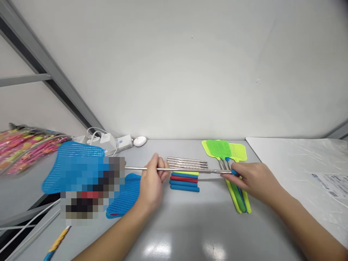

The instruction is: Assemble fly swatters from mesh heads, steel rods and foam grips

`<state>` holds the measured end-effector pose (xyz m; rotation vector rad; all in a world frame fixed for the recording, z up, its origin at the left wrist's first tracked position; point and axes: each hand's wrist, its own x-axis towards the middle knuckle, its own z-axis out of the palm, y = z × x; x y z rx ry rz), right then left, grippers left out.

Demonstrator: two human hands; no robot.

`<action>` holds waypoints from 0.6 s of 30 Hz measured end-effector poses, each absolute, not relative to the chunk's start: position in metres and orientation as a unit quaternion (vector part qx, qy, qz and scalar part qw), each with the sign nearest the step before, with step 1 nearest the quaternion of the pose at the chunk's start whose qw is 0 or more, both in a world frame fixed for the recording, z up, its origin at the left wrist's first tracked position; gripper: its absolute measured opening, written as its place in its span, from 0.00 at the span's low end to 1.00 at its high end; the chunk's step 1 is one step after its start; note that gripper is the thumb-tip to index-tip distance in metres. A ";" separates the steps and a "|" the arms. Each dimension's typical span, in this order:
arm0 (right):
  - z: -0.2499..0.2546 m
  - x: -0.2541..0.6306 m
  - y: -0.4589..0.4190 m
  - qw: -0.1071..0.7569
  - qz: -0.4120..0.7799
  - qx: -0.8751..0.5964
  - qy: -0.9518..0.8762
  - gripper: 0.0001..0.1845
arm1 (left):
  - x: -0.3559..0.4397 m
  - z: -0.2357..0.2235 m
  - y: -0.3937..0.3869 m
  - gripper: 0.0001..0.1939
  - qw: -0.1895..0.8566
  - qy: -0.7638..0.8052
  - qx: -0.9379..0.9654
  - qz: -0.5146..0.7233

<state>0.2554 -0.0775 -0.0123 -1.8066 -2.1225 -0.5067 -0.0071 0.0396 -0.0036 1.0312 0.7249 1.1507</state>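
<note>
A fly swatter with a long metal rod is held level across the view between my two hands. My left hand is closed around the rod, thumb on top. At its other end, my right hand grips the blue handle, which is mostly covered by the fingers. A large blue mesh swatter head is raised at the left; a pixelated patch hides where it meets the rod. Just beyond the rod lie several bare metal rods. Below them are loose blue, red and yellow-green handles.
Green and yellow-green swatters lie fanned on the grey table at right. Blue mesh heads are stacked at left. Behind are white plugs and a white mouse. Plastic-wrapped goods and a white sheet flank the sides.
</note>
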 end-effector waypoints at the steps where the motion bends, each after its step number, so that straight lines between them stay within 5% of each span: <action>1: -0.012 0.263 -0.077 0.148 -0.172 -0.642 -0.733 0.27 | -0.008 -0.002 0.043 0.26 0.659 0.321 0.433 0.524; 18: -0.001 0.304 -0.078 0.138 -0.010 -0.708 -0.693 0.18 | -0.019 0.014 0.050 0.21 0.562 0.237 0.382 0.694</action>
